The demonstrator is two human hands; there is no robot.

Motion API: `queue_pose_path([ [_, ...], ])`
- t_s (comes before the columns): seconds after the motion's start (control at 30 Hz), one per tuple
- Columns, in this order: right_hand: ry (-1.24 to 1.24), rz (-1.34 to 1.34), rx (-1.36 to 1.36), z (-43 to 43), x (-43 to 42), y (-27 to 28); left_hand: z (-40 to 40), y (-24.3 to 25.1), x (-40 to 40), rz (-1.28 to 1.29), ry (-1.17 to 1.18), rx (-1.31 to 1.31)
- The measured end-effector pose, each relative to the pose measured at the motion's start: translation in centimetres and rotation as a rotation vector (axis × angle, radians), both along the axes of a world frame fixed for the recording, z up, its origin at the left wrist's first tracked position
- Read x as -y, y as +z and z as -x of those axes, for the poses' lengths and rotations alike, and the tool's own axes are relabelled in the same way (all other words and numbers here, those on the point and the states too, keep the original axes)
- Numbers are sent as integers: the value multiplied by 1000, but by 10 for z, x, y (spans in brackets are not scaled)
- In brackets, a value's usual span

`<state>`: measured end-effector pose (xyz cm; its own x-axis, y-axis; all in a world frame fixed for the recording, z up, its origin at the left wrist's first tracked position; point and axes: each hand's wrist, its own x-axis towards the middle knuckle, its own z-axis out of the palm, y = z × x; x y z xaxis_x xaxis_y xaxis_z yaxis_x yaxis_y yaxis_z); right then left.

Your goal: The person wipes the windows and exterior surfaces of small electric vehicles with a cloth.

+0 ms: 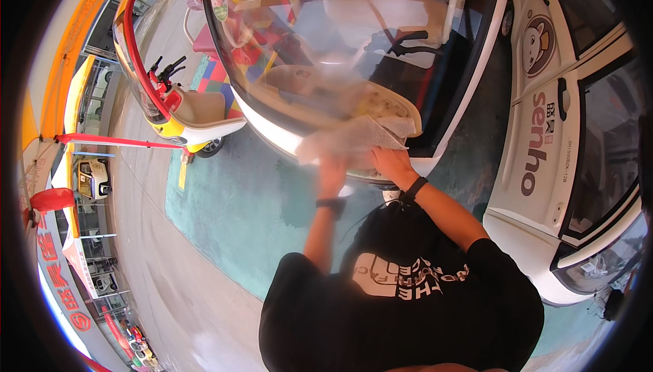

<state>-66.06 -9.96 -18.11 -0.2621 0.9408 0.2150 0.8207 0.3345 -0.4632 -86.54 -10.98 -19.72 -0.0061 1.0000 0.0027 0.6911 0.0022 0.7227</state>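
Observation:
Both my hands are at the lower part of a curved, clear windshield (316, 50) on a small white vehicle. A pale, textured cloth (352, 134) lies bunched against the glass. My left hand (332, 170) is at the cloth's lower left part; blur hides its fingers, so its grip cannot be made out. My right hand (394, 165) is shut on the cloth's lower right edge, with a folded flap sticking up beyond it. Through the glass show a black handlebar lever (408, 44) and a cream dash panel (393, 104).
A yellow and white scooter with a red-framed canopy (204, 111) stands to the left. At the right is a white van (541, 157) bearing writing. A red strap (122, 141) runs from a tent frame on the left. Green painted floor (229, 208) lies below.

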Motion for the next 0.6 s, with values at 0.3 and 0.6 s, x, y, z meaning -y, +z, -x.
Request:
queue_pose_path([
  [0.3,56,-74,133,-75,77,-20,-79,-7,45,39,6,-29],
  [0.6,157,175,29,-81,68,-5,-53,9,46,26,-135,-69],
])
